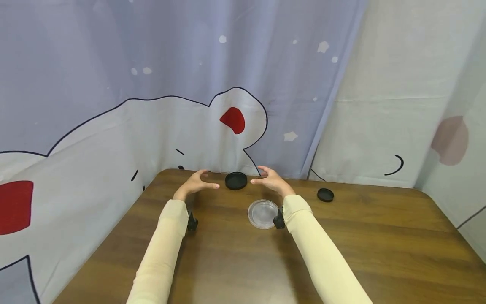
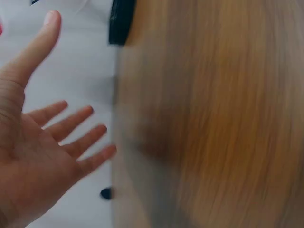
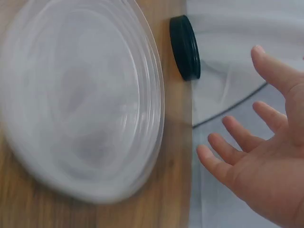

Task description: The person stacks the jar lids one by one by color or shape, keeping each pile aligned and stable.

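My left hand (image 1: 195, 183) is held out with fingers spread, to the left of a black round lid (image 1: 236, 180) at the table's back edge. On the other side of that lid is my right hand (image 1: 272, 181), its thumb and fingers apart as well. Neither hand touches anything. A clear round plastic lid (image 1: 263, 214) lies flat on the table, nearer than the black one and beside the right wrist. It fills much of the right wrist view, with the black lid (image 3: 185, 48) behind it. The left wrist view catches only part of the black lid (image 2: 121, 21).
A smaller black lid (image 1: 325, 194) lies to the right of my right hand. The brown wooden table (image 1: 379, 245) ends at a printed curtain (image 1: 171, 63) behind it. Dark camera mounts sit under both wrists.
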`<state>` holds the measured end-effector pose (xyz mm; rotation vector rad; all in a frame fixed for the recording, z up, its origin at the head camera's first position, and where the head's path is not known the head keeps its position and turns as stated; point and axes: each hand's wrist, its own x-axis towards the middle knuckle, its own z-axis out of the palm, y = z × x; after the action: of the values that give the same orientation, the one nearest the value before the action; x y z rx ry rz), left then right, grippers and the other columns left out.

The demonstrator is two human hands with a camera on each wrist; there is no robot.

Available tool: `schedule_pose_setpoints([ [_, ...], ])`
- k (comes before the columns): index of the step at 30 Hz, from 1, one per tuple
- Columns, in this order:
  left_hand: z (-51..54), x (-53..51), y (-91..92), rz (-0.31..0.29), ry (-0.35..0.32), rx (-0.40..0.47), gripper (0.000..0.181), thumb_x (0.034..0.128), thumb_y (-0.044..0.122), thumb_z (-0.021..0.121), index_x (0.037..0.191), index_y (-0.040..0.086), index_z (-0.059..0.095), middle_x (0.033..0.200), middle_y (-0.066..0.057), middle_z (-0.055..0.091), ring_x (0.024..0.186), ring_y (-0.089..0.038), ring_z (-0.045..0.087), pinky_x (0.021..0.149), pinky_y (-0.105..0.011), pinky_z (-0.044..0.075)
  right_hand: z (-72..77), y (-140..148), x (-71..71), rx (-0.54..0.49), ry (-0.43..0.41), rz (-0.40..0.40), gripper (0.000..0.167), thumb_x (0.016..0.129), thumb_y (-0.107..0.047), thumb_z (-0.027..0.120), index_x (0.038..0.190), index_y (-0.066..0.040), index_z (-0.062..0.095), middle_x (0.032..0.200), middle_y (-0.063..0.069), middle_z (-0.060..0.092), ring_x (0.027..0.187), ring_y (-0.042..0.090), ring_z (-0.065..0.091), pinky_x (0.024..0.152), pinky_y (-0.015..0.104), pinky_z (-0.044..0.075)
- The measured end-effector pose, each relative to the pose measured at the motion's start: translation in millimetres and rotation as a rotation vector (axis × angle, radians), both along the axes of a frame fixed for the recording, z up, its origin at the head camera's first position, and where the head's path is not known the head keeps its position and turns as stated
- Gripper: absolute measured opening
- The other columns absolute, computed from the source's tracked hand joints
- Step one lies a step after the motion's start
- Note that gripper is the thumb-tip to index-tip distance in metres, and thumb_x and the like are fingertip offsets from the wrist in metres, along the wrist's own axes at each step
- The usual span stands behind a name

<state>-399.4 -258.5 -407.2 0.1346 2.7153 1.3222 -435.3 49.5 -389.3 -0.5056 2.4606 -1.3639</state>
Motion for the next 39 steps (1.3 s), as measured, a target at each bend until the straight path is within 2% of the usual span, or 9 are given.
schedule_pose_setpoints([
  [5,-18.7,-15.3,23.8,0.010,-0.007,0.119,0.089,0.0859,0.030,0.074,0.154,0.005,0.023,0.155,-0.024,0.033,0.143,-0.045,0.030,0.116,-0.057,0.028,-9.9,-20.8,-9.8,0.064,-0.079,0.060,0.085,0.089,-0.028,0.070,0.156,-0.011,0.021,0.156,0.020,0.033,0.144,0.040,0.031,0.117,0.053,0.030],
  [9,-33.3,-22.0,38.1,0.069,-0.021,0.234,0.082,0.0864,0.021,0.073,0.152,0.004,0.028,0.152,-0.022,0.038,0.142,-0.041,0.032,0.118,-0.053,0.027,-21.6,-33.5,-16.6,0.155,-0.076,0.095,0.092,0.085,-0.036,0.074,0.155,-0.009,0.022,0.157,0.019,0.033,0.145,0.038,0.031,0.117,0.051,0.030],
  [13,-41.2,-20.2,49.3,0.115,-0.030,0.230,0.078,0.0849,0.016,0.074,0.150,0.001,0.033,0.152,-0.022,0.038,0.140,-0.038,0.032,0.118,-0.051,0.027,-30.8,-42.5,-14.0,0.176,-0.062,0.066,0.090,0.085,-0.032,0.075,0.154,-0.005,0.025,0.155,0.019,0.037,0.145,0.037,0.032,0.118,0.048,0.029],
  [16,-41.8,-19.6,55.9,0.135,-0.009,0.152,0.076,0.0838,0.019,0.075,0.148,0.002,0.038,0.153,-0.022,0.034,0.140,-0.040,0.028,0.119,-0.055,0.019,-34.6,-46.5,-11.1,0.127,-0.067,0.016,0.083,0.086,-0.020,0.074,0.153,-0.002,0.027,0.153,0.019,0.039,0.145,0.035,0.032,0.120,0.046,0.026],
  [20,-41.4,-19.4,60.9,0.188,0.011,0.082,0.070,0.0830,0.024,0.076,0.144,0.007,0.046,0.152,-0.019,0.034,0.139,-0.040,0.025,0.116,-0.060,0.013,-37.9,-47.9,-11.5,0.096,-0.051,-0.012,0.077,0.088,-0.015,0.071,0.152,-0.003,0.030,0.151,0.020,0.042,0.143,0.036,0.034,0.119,0.046,0.027],
  [27,-47.2,-17.1,65.1,0.229,0.039,0.100,0.065,0.0807,0.027,0.079,0.138,0.011,0.053,0.153,-0.013,0.038,0.138,-0.038,0.027,0.112,-0.057,0.019,-39.9,-38.8,-12.0,0.050,-0.067,-0.033,0.068,0.090,-0.016,0.067,0.149,-0.003,0.037,0.145,0.021,0.049,0.139,0.036,0.041,0.117,0.045,0.033],
  [31,-45.8,-13.5,71.1,0.220,0.059,0.182,0.064,0.0819,0.027,0.077,0.137,0.009,0.052,0.151,-0.016,0.041,0.138,-0.040,0.027,0.114,-0.060,0.017,-36.7,-33.7,-13.4,0.008,-0.082,-0.055,0.061,0.092,-0.017,0.065,0.146,-0.002,0.041,0.142,0.023,0.051,0.135,0.036,0.046,0.115,0.045,0.035],
  [33,-43.8,-12.8,74.8,0.211,0.084,0.259,0.063,0.0837,0.025,0.076,0.138,0.006,0.049,0.149,-0.018,0.042,0.137,-0.040,0.031,0.115,-0.059,0.021,-32.9,-32.2,-15.4,-0.042,-0.106,-0.066,0.060,0.094,-0.017,0.063,0.147,-0.003,0.040,0.143,0.023,0.050,0.134,0.036,0.047,0.114,0.046,0.036],
  [39,-30.8,-6.2,81.4,0.272,0.174,0.495,0.061,0.0844,0.012,0.074,0.137,0.001,0.045,0.142,-0.020,0.047,0.122,-0.036,0.052,0.099,-0.043,0.046,-17.4,-37.1,-14.5,-0.253,-0.249,0.007,0.070,0.098,-0.015,0.058,0.156,-0.013,0.019,0.153,0.024,0.038,0.138,0.037,0.044,0.116,0.049,0.034],
])
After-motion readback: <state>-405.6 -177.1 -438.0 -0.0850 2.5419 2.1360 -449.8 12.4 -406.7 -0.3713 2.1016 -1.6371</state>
